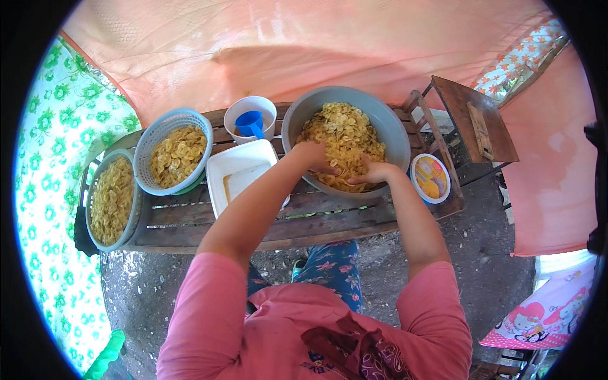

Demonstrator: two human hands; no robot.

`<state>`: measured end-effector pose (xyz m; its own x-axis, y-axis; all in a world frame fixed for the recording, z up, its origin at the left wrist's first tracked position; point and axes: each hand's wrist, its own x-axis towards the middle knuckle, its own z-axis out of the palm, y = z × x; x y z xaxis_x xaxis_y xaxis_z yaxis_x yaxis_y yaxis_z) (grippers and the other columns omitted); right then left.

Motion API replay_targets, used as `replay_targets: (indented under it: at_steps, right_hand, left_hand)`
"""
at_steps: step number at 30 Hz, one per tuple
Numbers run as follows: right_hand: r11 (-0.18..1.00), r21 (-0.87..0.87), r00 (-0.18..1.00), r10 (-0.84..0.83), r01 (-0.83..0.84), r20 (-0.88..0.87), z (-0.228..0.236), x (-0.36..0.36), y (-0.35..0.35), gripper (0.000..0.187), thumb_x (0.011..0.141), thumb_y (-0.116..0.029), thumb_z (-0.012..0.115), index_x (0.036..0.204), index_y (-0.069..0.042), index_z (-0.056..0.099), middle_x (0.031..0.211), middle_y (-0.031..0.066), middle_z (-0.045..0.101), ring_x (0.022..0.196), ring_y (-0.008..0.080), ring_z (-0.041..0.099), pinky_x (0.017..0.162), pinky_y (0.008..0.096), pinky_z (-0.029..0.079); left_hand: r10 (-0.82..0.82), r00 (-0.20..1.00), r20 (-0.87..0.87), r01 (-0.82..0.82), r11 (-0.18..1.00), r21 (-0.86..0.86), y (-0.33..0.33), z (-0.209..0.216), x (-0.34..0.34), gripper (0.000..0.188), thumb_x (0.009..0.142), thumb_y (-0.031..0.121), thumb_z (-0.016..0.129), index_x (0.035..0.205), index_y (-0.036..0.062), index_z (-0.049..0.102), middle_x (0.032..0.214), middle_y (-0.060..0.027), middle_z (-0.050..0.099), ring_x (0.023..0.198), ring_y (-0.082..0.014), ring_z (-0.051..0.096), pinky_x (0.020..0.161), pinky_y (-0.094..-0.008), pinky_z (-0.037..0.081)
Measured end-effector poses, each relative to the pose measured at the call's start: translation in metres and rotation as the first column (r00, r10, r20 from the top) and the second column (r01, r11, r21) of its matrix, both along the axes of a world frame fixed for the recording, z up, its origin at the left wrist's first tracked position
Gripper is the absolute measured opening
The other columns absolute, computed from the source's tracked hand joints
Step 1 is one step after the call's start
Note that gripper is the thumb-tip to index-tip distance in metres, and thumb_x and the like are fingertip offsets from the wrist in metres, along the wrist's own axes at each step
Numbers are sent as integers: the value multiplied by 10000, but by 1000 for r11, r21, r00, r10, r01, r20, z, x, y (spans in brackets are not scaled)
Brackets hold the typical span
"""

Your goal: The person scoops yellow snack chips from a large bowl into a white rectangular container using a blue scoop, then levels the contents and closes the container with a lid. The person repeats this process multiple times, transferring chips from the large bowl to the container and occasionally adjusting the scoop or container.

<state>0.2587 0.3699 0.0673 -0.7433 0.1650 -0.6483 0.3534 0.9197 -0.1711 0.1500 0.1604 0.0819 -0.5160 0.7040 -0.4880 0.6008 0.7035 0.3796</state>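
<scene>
A large grey metal bowl (392, 130) on a slatted wooden table (316, 218) is heaped with pale yellow sliced chips (345, 130). Both my hands are down in the chips at the bowl's near side. My left hand (315, 155) lies on the pile with fingers curled into the slices. My right hand (373, 171) is close beside it, fingers closed among the slices. How much each hand grips is hidden by the chips.
A white rectangular tub (235, 166) sits left of the bowl. A blue basket (175, 150) and a grey tray (112, 199) hold more slices. A white bucket with a blue cup (251, 120) stands behind. A round lid (430, 177) lies right; a wooden chair (468, 120) beyond.
</scene>
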Motion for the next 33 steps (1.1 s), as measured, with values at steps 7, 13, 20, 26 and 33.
replay_targets:
  at_steps: [7, 13, 20, 26, 33]
  right_hand:
    - [982, -152, 978, -137, 113, -156, -22, -2, -8, 1421, 567, -652, 800, 1480, 57, -26, 1484, 309, 255, 1383, 350, 310, 1125, 362, 274]
    - [830, -498, 900, -390, 251, -196, -7, -5, -26, 1310, 599, -386, 895, 1491, 41, 37, 1489, 276, 276, 1378, 314, 325, 1092, 352, 313]
    - [612, -747, 810, -559, 258, -179, 8, 7, -38, 1226, 646, -264, 889, 1499, 22, 57, 1507, 248, 248, 1369, 291, 320, 1089, 369, 309]
    - [514, -833, 719, -657, 205, -228, 18, 5, -34, 1152, 682, -200, 866, 1492, 36, 82, 1484, 239, 289, 1322, 309, 380, 1043, 360, 366]
    - [515, -833, 750, -629, 204, -205, 26, 2, -45, 1014, 809, -119, 760, 1519, -58, 39, 1470, 185, 315, 1133, 232, 550, 709, 336, 531]
  left_hand:
    - [105, 993, 55, -110, 990, 84, 20, -55, -9, 1289, 572, 697, 765, 1523, 116, 118, 1475, -347, 209, 1345, -451, 321, 1101, -425, 311]
    - [183, 915, 359, -284, 925, 254, 26, -61, -17, 1194, 661, 556, 799, 1523, 98, 110, 1479, -315, 240, 1356, -399, 322, 1091, -421, 320]
    - [108, 679, 726, -555, 723, 411, 38, -51, 1, 1060, 787, 341, 784, 1507, 12, 80, 1433, -257, 377, 1326, -296, 379, 1059, -394, 348]
    - [38, 610, 792, -634, 622, 459, 31, 0, 6, 1038, 802, 304, 775, 1510, 17, 73, 1454, -269, 344, 1332, -299, 374, 1050, -395, 346]
    - [49, 681, 730, -597, 615, 516, 27, 0, 3, 999, 815, 255, 761, 1503, -6, 86, 1474, -244, 329, 1340, -298, 367, 1044, -385, 347]
